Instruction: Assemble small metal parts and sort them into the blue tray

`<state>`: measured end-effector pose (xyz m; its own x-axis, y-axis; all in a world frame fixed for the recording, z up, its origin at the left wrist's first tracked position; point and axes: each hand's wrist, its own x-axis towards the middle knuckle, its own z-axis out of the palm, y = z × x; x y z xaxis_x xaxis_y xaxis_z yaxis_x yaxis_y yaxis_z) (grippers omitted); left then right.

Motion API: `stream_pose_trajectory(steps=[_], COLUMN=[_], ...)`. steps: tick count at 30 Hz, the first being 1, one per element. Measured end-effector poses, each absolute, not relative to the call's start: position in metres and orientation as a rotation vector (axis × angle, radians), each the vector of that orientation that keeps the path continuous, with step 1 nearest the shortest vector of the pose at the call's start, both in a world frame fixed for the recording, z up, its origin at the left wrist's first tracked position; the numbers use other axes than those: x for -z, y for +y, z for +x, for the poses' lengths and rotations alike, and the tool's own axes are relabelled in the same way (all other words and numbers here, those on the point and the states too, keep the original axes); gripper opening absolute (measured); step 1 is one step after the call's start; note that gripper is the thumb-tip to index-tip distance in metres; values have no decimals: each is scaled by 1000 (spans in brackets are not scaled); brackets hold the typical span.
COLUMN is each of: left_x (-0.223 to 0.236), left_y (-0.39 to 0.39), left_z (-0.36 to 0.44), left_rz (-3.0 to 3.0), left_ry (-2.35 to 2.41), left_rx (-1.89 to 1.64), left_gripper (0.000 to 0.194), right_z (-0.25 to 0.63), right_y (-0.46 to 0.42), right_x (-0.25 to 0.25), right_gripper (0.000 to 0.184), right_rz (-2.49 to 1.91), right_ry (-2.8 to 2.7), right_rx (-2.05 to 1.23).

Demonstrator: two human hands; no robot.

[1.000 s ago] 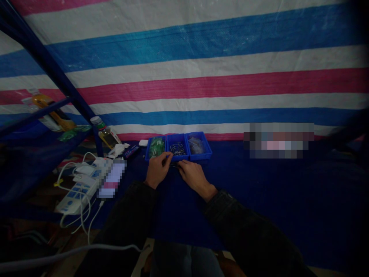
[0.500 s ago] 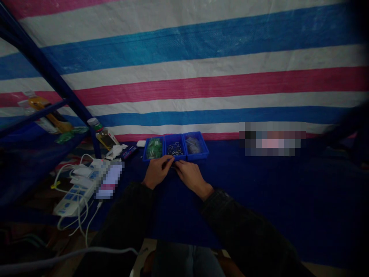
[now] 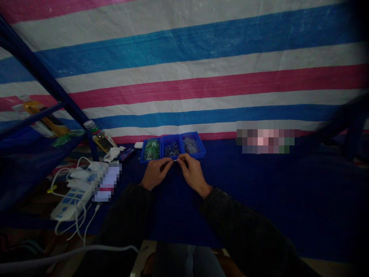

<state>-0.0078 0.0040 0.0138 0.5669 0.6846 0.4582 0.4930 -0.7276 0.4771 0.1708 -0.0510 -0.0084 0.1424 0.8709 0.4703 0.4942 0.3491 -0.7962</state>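
My left hand [image 3: 155,172] and my right hand [image 3: 191,171] meet fingertip to fingertip just in front of three joined blue bins [image 3: 172,155] on a dark blue table cover. Both hands pinch a small thin part between them; it is too small and dark to name. The left bin [image 3: 152,149] holds green pieces, the middle bin [image 3: 172,148] holds small dark metal pins, and the right bin [image 3: 190,145] holds something in clear plastic. Dark sleeves cover both forearms.
A white power strip with cables [image 3: 72,192] lies at the left, beside a bottle [image 3: 99,136] and crumpled white paper [image 3: 113,153]. A blue metal rack post [image 3: 52,86] slants across the left. A striped tarp [image 3: 201,77] hangs behind the table.
Both hands have lifted slightly off the cover and drawn closer to the bins, fingertips pinched together. The view has drifted a little, so the bins sit further left.
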Motion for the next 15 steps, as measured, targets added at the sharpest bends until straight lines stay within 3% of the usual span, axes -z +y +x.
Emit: stream_pose_trajectory(steps=[8, 15], left_x=[-12, -11], left_y=[3, 4], left_z=[-7, -7], left_rz=[2515, 2515], left_ry=[880, 891], left_rx=[-924, -920], left_gripper=[19, 18], right_z=[169, 167], right_y=[-53, -54], right_x=[6, 6], right_gripper=[19, 16], right_rz=[-1239, -1190], right_ry=[-1470, -1582], right_rx=[-542, -442])
